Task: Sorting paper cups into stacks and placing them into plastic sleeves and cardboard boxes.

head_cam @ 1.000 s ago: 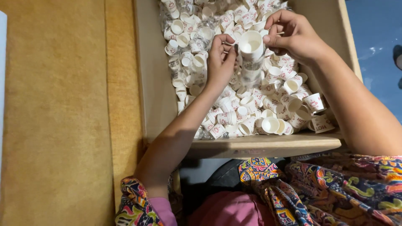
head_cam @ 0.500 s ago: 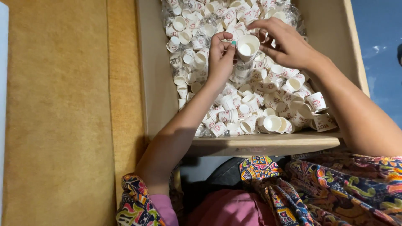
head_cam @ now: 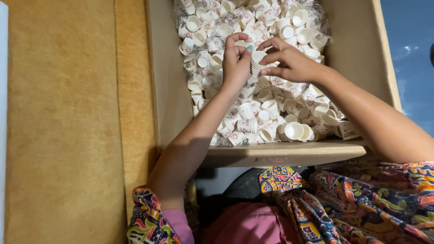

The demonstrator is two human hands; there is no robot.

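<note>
A big cardboard box (head_cam: 172,86) holds a heap of small white paper cups (head_cam: 280,113) with red print, some still under clear plastic wrap. My left hand (head_cam: 236,63) grips a tall nested stack of cups (head_cam: 251,77) that stands tilted over the heap. My right hand (head_cam: 289,61) pinches the top cup of that stack with its fingertips. The two hands touch the stack from opposite sides, near the middle of the box.
A tan upholstered surface (head_cam: 63,122) lies left of the box. A blue surface (head_cam: 411,58) shows at the right edge. The box's near wall (head_cam: 285,153) sits above my lap, which is covered in patterned cloth (head_cam: 361,203).
My right hand has come down and left from the box's upper right to the top of the stack. My left hand has kept its grip on the stack.
</note>
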